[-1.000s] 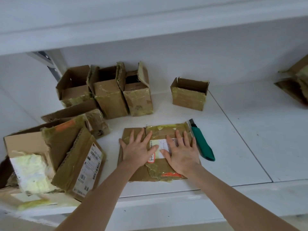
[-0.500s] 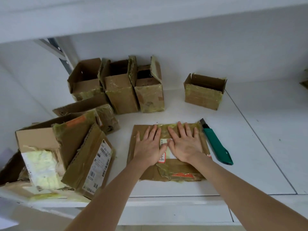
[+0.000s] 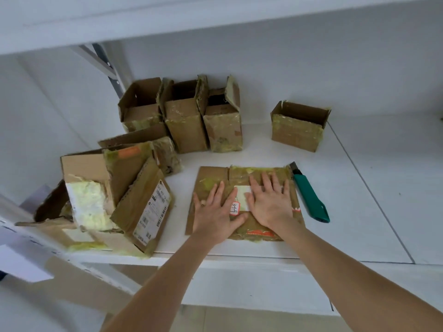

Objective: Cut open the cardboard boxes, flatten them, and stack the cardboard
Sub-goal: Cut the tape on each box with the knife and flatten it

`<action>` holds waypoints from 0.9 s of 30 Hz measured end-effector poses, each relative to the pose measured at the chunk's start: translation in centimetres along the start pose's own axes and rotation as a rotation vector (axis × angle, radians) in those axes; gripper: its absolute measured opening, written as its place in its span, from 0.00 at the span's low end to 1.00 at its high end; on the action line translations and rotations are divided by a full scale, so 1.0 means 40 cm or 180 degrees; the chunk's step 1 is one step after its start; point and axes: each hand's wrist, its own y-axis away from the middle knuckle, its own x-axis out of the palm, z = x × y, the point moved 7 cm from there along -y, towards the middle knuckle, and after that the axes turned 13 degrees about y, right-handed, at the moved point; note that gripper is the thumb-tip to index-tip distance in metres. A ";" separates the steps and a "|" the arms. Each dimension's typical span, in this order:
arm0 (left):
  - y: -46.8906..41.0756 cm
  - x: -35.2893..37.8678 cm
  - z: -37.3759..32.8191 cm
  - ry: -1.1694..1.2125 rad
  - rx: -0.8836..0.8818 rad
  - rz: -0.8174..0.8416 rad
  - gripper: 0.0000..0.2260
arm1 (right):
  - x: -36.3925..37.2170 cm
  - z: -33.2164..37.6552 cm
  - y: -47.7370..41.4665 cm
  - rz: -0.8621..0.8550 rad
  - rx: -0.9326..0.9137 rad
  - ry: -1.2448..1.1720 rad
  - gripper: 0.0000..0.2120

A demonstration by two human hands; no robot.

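Left hand (image 3: 213, 212): lies flat with the fingers straight and slightly spread, pressing the near left part of the flattened brown cardboard box (image 3: 211, 174).
Right hand (image 3: 271, 204): also flat, fingers fanned, pressing the same sheet just beside the left hand.
Flattened box: lies under both palms on the white shelf (image 3: 359, 200), with yellowish tape across its far edge.
White label (image 3: 241, 195): shows between the two hands.
Change: half a second ago the fingertips reached the sheet's far edge; both hands have since drawn back towards the person, the left one more.
Green utility knife (image 3: 310, 200): lies just right of the right hand, beside the sheet, where it was before.
Three open upright brown boxes (image 3: 184, 116): well beyond the fingertips.
Single open brown box (image 3: 297, 130): beyond and right of the right hand.
Heap of taped cardboard (image 3: 115, 192): left of the left hand; probably opened boxes, though the jumble is hard to read.
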 end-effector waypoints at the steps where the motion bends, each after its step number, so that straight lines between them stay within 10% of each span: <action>1: 0.001 -0.004 -0.002 -0.0034 -0.0012 0.0003 0.38 | 0.009 0.003 0.023 0.0073 -0.0054 0.0031 0.28; 20: 0.005 -0.012 -0.005 0.0028 0.0057 -0.0176 0.34 | 0.005 -0.003 0.104 -0.0386 0.0082 0.0058 0.25; 27: 0.036 -0.032 0.007 0.0298 -0.0254 -0.0656 0.24 | -0.024 -0.098 0.201 -0.0237 0.1249 -0.0590 0.30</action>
